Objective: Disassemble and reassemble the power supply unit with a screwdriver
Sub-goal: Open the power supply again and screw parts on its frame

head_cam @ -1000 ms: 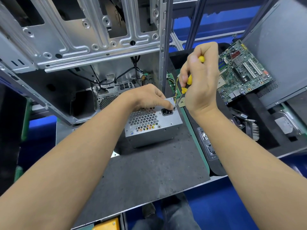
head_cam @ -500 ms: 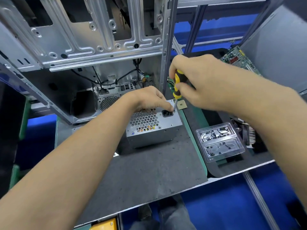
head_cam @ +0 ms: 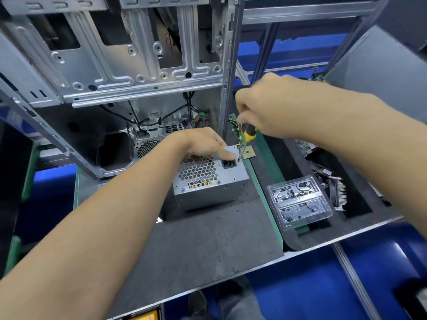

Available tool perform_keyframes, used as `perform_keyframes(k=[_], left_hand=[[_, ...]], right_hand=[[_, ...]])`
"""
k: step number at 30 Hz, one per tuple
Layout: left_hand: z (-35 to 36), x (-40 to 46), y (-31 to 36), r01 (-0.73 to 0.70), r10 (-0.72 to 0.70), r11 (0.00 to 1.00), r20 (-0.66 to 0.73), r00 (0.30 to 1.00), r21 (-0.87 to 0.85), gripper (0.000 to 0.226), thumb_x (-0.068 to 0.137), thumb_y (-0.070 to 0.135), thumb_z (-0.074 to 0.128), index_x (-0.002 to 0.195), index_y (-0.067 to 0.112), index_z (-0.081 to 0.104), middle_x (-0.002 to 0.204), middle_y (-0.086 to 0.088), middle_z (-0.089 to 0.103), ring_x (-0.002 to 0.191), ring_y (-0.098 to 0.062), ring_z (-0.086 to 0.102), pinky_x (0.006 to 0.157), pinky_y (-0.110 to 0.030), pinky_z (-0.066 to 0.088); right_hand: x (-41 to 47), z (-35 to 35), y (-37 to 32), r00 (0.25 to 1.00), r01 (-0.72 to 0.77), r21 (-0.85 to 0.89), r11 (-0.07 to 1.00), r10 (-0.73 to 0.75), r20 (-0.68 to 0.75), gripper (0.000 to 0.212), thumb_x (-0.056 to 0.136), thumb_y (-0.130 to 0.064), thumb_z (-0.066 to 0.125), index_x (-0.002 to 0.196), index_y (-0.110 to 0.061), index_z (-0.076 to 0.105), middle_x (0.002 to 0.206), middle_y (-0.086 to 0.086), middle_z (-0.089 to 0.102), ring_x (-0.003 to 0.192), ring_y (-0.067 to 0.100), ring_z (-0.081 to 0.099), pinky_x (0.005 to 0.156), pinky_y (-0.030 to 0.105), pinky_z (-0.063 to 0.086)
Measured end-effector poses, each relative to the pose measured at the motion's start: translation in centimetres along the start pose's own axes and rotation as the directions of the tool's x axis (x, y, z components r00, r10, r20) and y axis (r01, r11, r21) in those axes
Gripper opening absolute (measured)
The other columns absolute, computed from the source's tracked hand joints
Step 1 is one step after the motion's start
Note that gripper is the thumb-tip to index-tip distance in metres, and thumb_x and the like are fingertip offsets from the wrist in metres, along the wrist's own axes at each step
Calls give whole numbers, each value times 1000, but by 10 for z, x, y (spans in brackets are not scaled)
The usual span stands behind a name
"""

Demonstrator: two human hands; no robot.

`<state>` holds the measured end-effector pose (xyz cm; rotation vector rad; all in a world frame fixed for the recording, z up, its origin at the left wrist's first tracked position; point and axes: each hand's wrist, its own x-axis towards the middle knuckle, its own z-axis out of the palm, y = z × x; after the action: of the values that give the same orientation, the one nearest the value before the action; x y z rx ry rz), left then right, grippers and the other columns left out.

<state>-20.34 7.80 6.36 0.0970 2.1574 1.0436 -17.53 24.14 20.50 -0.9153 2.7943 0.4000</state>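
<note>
Step in hand: driving a screw at the far right corner of the power supply unit (head_cam: 209, 179) top face, w/ the screwdriver (head_cam: 246, 140). Can't tell loosening vs tightening, so disassembly or reassembly unclear. PSU sits on the dark mat (head_cam: 196, 245), just in front of the open PC case (head_cam: 129, 72).

Right hand (head_cam: 270, 109): fingers curled tight round the screwdriver handle, wrist high, forearm coming in from the right. Shaft runs down and slightly left from the fingers; tip lands beside the power socket (head_cam: 229, 163). Handle top is hidden inside the fist.

Left hand (head_cam: 201, 143): palm down on the PSU far edge, fingers bent over it, thumb pressed flat on top, thumb tip just left of the screwdriver tip. Looks like bracing.

Next move prob needs: keep the tip seated and shaft in line w/ the screw, twist from the wrist, left hand hold the PSU from sliding. Clear parts tray (head_cam: 300, 202) lies right of and below the right-hand fingers, likely for screws.
</note>
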Motion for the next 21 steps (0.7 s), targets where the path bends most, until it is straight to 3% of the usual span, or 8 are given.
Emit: perform_keyframes(k=[2,5,7,10,14,16,19,21], left_hand=[[0,0,2,2,-2,1000,5,1000,-14,40,60,56,81,84,24,81,99,4,73,108,-22,60,109,-48,40],[1,3,1,6,-6,1000,3,1000,-21,31,76,43,81,93,17,80,102,-2,74,105,-23,61,110,-49,40],[1,4,0,12,-12,1000,-1,1000,-21,30,81,40,79,96,14,78,105,-6,73,105,-25,61,108,-48,41],[2,3,1,7,-7,999,-6,1000,-32,30,82,38,78,95,10,77,96,-7,72,93,-24,59,98,-41,44],[3,2,1,-6,6,999,-3,1000,-40,37,83,36,77,104,5,75,97,-8,71,90,-22,58,102,-45,46],[3,3,0,-3,2,999,-6,1000,-41,38,83,35,77,105,3,74,96,-8,71,89,-22,57,100,-44,46],[2,4,-1,-3,2,999,-13,1000,-38,36,84,36,77,103,5,75,94,-5,69,89,-21,55,94,-37,46],[2,4,-1,-14,13,999,-15,1000,-35,34,84,37,77,100,7,76,94,-4,68,89,-19,54,97,-38,46]], right_hand=[[-3,-3,0,994,-62,-72,995,68,86,30,103,-46,38,110,-20,50,79,5,33,75,31,45,69,39,40],[-7,-4,-1,992,17,105,994,-30,125,8,98,-26,48,105,-22,48,105,3,42,91,30,56,81,44,48],[-5,-5,-4,991,38,79,996,-48,126,4,98,-19,49,99,-23,49,111,4,47,94,27,55,85,46,50],[-1,-2,-6,998,-24,-49,999,27,60,21,104,-39,43,100,-18,41,88,7,43,69,27,46,71,42,46],[-2,-5,-4,993,37,37,999,-41,107,12,99,-25,48,110,-21,46,117,5,41,80,24,47,81,44,48],[-1,-6,-8,995,51,-4,999,-51,85,5,102,-25,47,100,-20,49,107,6,46,80,22,43,76,40,46],[0,-6,-11,999,-32,-70,997,34,37,32,102,-49,43,91,-19,39,78,4,35,70,28,41,64,39,40],[-1,-9,-11,994,-10,44,999,5,112,25,100,-46,48,96,-22,39,95,4,41,77,26,50,70,41,45]])
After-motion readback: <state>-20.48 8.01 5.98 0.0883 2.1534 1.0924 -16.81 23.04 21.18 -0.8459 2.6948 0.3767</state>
